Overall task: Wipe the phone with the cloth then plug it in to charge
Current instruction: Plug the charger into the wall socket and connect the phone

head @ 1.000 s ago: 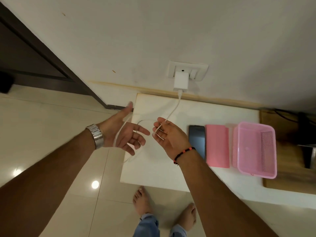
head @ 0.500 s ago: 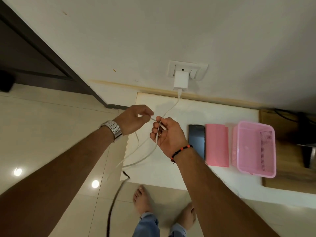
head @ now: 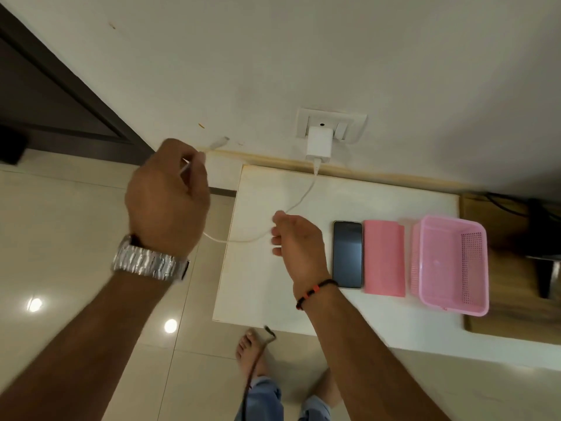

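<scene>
A dark phone (head: 348, 254) lies face up on the white table (head: 264, 287), with a folded pink cloth (head: 383, 258) right beside it. A white charger (head: 318, 144) sits in the wall socket (head: 331, 124). Its white cable (head: 299, 202) sags over the table to my left hand (head: 168, 197), which is raised off the table's left edge and closed around the cable near its free plug end (head: 219, 143). My right hand (head: 296, 238) hovers left of the phone, fingers loosely curled; the cable passes by its fingertips.
A pink plastic basket (head: 449, 264) stands right of the cloth. A wooden surface (head: 510, 299) with dark objects lies further right. A thin dark cord (head: 258, 357) hangs below the table's front edge above my bare feet (head: 253, 354). Tiled floor spreads to the left.
My left hand has pulled the cable end up and to the left, away from my right hand. The right hand has loosened and the cable now runs stretched between them.
</scene>
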